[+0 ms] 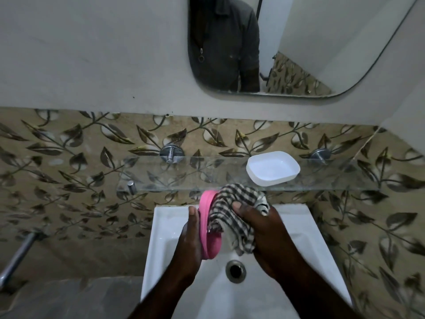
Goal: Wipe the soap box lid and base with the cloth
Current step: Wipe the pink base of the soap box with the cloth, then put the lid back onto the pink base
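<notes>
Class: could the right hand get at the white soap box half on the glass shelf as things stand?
Probably yes: the white soap box half sits uncovered on the glass shelf beyond the right hand, nothing between. But that hand grips the cloth, and the left hand holds the pink half.

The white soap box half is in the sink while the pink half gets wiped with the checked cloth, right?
No. In the head view the white half sits on the glass shelf; the pink half gets wiped with the checked cloth.

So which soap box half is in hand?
The pink one, gripped by the left hand against the checked cloth; the white one sits alone on the glass shelf.
</notes>
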Available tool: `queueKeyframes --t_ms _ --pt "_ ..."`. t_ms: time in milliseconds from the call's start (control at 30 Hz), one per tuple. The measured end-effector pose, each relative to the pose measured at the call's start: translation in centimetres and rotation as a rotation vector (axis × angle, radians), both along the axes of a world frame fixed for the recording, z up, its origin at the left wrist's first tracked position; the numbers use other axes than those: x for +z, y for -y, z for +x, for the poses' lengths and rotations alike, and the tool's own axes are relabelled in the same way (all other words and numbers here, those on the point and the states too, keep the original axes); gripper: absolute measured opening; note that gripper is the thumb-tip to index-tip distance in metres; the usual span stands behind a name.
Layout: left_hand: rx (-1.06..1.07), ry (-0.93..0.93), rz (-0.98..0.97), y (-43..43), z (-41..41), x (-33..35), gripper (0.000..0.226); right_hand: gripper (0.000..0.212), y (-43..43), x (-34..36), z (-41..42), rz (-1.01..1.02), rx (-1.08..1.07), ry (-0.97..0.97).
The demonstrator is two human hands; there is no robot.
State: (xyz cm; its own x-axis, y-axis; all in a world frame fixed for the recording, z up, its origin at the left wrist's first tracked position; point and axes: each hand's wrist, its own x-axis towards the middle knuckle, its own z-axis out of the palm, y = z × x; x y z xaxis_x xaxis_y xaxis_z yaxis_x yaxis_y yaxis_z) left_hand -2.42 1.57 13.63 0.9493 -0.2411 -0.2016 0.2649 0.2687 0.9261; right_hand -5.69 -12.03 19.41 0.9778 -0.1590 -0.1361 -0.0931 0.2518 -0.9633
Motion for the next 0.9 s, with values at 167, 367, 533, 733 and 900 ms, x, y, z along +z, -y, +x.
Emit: queueKeyframes --t_ms 167,367,533,733,900 --pt "0.107 -0.156 -0.136 -1.7 -0.2 0.0 0.06 0.015 1.7 0.9 -0.2 -0.951 0.21 0.03" --pt "0.167 -0.117 -0.257 -3.1 0.8 1.0 0.096 0.008 2.8 5.8 2.1 -1.124 0.254 0.192" --pt "0.123 -0.1 -0.458 -3.5 1.7 2.2 0.106 0.025 3.0 10.3 5.4 -1.265 -0.107 0.531" --pt "0.11 -0.144 -0.534 -2.9 1.9 3.0 0.072 0.06 1.3 3.9 7.7 -1.697 0.173 0.302" --pt "0.111 -0.184 -0.503 -2.6 1.5 2.8 0.058 0.084 1.9 2.1 6.7 -1.681 0.227 0.208"
